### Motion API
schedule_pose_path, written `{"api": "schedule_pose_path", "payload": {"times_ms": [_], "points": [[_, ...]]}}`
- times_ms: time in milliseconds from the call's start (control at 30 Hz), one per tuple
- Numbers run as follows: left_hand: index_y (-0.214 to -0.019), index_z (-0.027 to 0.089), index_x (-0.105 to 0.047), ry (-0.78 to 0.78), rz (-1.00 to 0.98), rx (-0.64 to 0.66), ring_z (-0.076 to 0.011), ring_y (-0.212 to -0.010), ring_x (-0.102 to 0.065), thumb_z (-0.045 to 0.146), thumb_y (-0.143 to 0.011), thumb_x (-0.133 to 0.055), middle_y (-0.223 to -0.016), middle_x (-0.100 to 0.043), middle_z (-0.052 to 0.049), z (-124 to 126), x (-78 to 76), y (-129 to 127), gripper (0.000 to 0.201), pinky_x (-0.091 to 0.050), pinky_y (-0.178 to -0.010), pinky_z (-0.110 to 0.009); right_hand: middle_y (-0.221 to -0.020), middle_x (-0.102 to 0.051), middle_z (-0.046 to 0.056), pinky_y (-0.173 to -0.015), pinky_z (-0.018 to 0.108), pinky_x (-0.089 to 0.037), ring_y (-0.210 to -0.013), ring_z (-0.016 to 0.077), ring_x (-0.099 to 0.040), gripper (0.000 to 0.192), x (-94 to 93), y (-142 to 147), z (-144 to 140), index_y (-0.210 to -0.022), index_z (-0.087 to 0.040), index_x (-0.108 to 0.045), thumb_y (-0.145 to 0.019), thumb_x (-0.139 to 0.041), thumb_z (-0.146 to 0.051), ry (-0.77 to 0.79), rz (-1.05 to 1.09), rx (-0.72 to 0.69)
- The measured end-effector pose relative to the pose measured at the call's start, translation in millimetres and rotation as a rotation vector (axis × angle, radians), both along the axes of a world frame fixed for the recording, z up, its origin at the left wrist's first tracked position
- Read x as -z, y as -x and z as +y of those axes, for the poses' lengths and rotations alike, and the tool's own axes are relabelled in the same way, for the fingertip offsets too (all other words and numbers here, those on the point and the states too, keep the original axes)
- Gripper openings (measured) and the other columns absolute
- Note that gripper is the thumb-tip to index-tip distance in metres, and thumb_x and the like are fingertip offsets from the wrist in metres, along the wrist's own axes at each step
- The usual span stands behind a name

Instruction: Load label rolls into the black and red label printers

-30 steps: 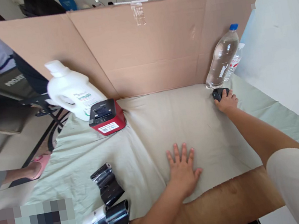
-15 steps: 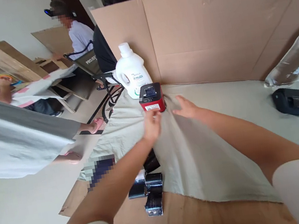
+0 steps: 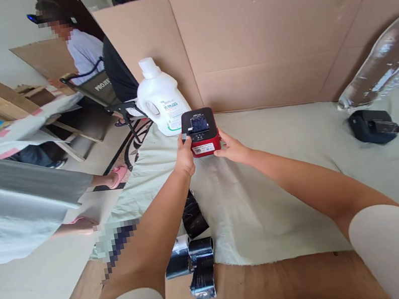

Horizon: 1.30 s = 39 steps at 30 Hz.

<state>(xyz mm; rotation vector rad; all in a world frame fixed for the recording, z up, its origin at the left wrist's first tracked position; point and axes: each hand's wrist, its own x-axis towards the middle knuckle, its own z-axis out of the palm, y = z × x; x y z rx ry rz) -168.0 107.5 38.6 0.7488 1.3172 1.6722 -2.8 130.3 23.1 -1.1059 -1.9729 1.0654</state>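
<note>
A small box point(image 3: 200, 131) with a black top, red sides and a white label on its front stands on the pale cloth point(image 3: 269, 199). My left hand point(image 3: 184, 158) grips its left side, thumb near the front corner of the top. On the opposite side, the fingers of my right hand point(image 3: 233, 149) wrap the lower right corner. Just behind the box is a white detergent jug point(image 3: 163, 99) with a handle. Nearer to me, below my left forearm, lie several dark, shiny rolled strips point(image 3: 201, 253).
A tall cardboard panel point(image 3: 261, 37) stands behind the cloth. To the right are a black device point(image 3: 373, 126) and a clear plastic-wrapped package point(image 3: 383, 60). At left, a person in a light shirt point(image 3: 85, 48) sits near a folding chair point(image 3: 93, 88), and another person's grey garment point(image 3: 13, 201) hangs close.
Both hands have closed in on the red-and-black box from either side and now hold it. The view has shifted slightly, so the surroundings appear further left.
</note>
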Motion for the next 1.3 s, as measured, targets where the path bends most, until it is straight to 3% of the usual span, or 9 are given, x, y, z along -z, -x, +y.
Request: {"api": "schedule_pose_path", "payload": {"times_ms": [100, 200, 367, 533, 800, 1033, 1167, 1233, 1300], "points": [[-0.129, 0.028, -0.055, -0.163, 0.027, 0.105, -0.02, -0.127, -0.056, 0.036, -0.092, -0.059, -0.132, -0.063, -0.002, -19, -9.9, -37, 0.038, -0.043, -0.11, -0.037, -0.161, -0.034, 0.002, -0.111, 0.043, -0.042, -0.143, 0.0233, -0.041, 0.094, -5.1, -50, -26, -0.158, -0.03, -0.01, -0.081, -0.064, -0.032, -0.065, 0.069, -0.014], [-0.136, 0.028, -0.05, -0.225, 0.05, 0.194, -0.0213, -0.137, -0.048, 0.039, -0.092, -0.059, -0.141, -0.057, -0.003, -40, -7.8, -87, 0.047, -0.036, -0.117, -0.038, -0.164, -0.027, 0.005, -0.112, 0.048, -0.04, -0.147, 0.0266, -0.034, 0.095, 6.2, -102, -58, -0.159, -0.03, -0.007, -0.081, -0.061, -0.035, -0.186, 0.043, 0.09], [-0.143, 0.03, -0.043, -0.079, 0.067, 0.3, -0.0215, -0.147, -0.033, 0.042, -0.092, -0.059, -0.156, -0.041, -0.002, -92, 18.6, -167, 0.055, -0.023, -0.124, -0.039, -0.162, -0.027, 0.015, -0.11, 0.054, -0.04, -0.144, 0.031, -0.035, 0.094, 42.1, -165, -128, -0.159, -0.019, -0.004, -0.083, -0.055, -0.043, -0.3, -0.018, 0.349], [-0.143, 0.032, -0.043, 0.03, 0.053, 0.366, -0.0219, -0.147, -0.035, 0.05, -0.095, -0.05, -0.156, -0.041, -0.003, -150, 31.8, -207, 0.051, -0.027, -0.123, -0.041, -0.16, -0.03, 0.014, -0.114, 0.059, -0.033, -0.143, 0.0326, -0.036, 0.089, 53.8, -193, -192, -0.158, -0.022, -0.001, -0.087, -0.052, -0.04, -0.412, -0.103, 0.48], [-0.146, 0.029, -0.038, 0.02, 0.109, 0.374, -0.0227, -0.144, -0.037, 0.05, -0.093, -0.053, -0.156, -0.04, -0.006, -184, 32.5, -222, 0.059, -0.03, -0.121, -0.041, -0.157, -0.032, 0.016, -0.113, 0.058, -0.036, -0.143, 0.0327, -0.035, 0.089, 58.0, -198, -230, -0.157, -0.022, -0.006, -0.087, -0.056, -0.045, -0.35, 0.014, 0.525], [-0.139, 0.025, -0.046, 0.037, 0.107, 0.333, -0.0263, -0.137, -0.045, 0.045, -0.088, -0.059, -0.145, -0.051, -0.009, -165, 34.3, -209, 0.056, -0.037, -0.114, -0.043, -0.151, -0.042, 0.017, -0.112, 0.056, -0.038, -0.14, 0.0311, -0.039, 0.069, 25.6, -212, -199, -0.148, -0.02, -0.036, -0.092, -0.041, -0.06, -0.343, 0.078, 0.54], [-0.13, 0.027, -0.057, -0.073, 0.072, 0.387, -0.0258, -0.147, -0.031, 0.027, -0.078, -0.057, -0.154, -0.043, -0.002, -134, 31.4, -194, 0.052, -0.031, -0.119, -0.04, -0.15, -0.047, 0.011, -0.117, 0.054, -0.031, -0.141, 0.0286, -0.039, 0.052, 7.9, -209, -177, -0.108, -0.022, -0.068, -0.098, -0.026, -0.052, -0.374, 0.059, 0.542], [-0.124, 0.026, -0.063, -0.131, 0.014, 0.499, -0.0265, -0.149, -0.028, 0.02, -0.069, -0.055, -0.157, -0.039, 0.001, -122, 31.9, -190, 0.056, -0.031, -0.119, -0.039, -0.145, -0.053, 0.01, -0.116, 0.053, -0.033, -0.138, 0.029, -0.043, 0.046, 8.1, -203, -175, -0.084, -0.022, -0.069, -0.096, -0.035, -0.049, -0.388, 0.082, 0.558], [-0.12, 0.024, -0.065, -0.163, -0.034, 0.573, -0.0279, -0.149, -0.028, 0.018, -0.064, -0.053, -0.159, -0.035, 0.001, -116, 34.6, -189, 0.058, -0.032, -0.119, -0.039, -0.143, -0.055, 0.01, -0.114, 0.054, -0.034, -0.136, 0.03, -0.045, 0.032, 12.9, -198, -177, -0.075, -0.022, -0.065, -0.091, -0.049, -0.044, -0.416, 0.101, 0.583]]}}
